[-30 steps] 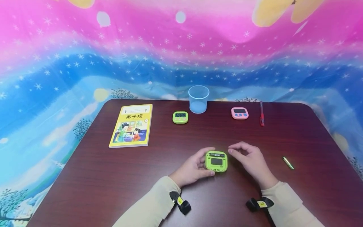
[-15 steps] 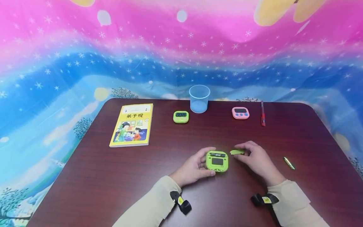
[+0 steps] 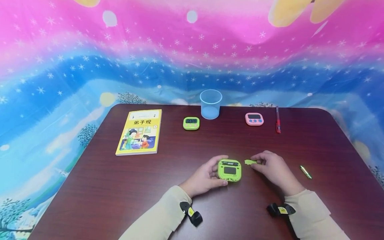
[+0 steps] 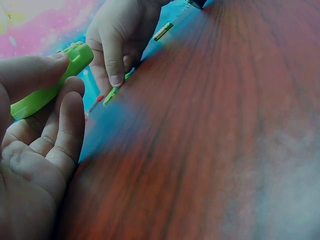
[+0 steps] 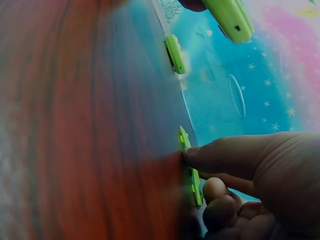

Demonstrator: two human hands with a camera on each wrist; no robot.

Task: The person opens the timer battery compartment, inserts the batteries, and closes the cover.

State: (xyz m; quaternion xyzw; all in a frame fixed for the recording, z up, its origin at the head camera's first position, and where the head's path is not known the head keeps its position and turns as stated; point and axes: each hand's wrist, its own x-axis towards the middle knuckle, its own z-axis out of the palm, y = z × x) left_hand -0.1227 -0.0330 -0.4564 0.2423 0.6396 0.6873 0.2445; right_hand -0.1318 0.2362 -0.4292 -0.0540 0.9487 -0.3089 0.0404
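1. Hands meet at the front of a dark red tabletop (image 3: 120,186): the left hand (image 3: 204,178) grips a green timer (image 3: 229,170) lying back-up, fingers curled round its edge.
2. Just right of it, the right hand (image 3: 271,168) pinches a small green cover (image 3: 249,162) against the wood.
3. Farther back, a yellow book (image 3: 139,132) reads "弟子规".
4. Writing on the held timer is too small to read.
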